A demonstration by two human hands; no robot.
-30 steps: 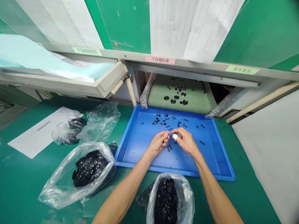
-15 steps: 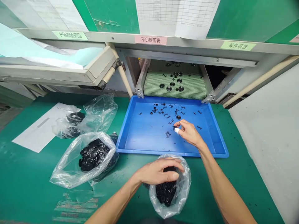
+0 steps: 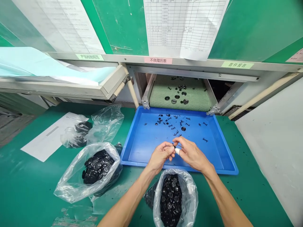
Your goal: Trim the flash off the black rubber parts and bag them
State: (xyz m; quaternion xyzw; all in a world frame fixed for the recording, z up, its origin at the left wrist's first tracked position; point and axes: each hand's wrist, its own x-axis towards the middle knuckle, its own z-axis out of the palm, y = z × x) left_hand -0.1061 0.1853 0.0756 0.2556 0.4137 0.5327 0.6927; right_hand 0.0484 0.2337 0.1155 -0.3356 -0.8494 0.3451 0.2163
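Pretty typical inspection bench setup here. At 12 o'clock there's a green board [image 3: 120, 28] with a ruled paper log sheet [image 3: 186, 28] taped up, and right under it a pink label [image 3: 158, 60] reading 不良履历表. Over at about 2 o'clock, a green label [image 3: 237, 65] says 首件报告. Just below the pink one, a green mesh conveyor belt [image 3: 156, 102] pokes out of the machine. At 10 o'clock, pale blue sheets [image 3: 42, 67] lie on a beige metal shelf [image 3: 61, 85], propped by a wooden rod [image 3: 132, 93]. A white paper sheet [image 3: 47, 140] sits on the green mat [image 3: 30, 183] around 8 o'clock, and a big grey panel [image 3: 272, 151] fills 3 o'clock.
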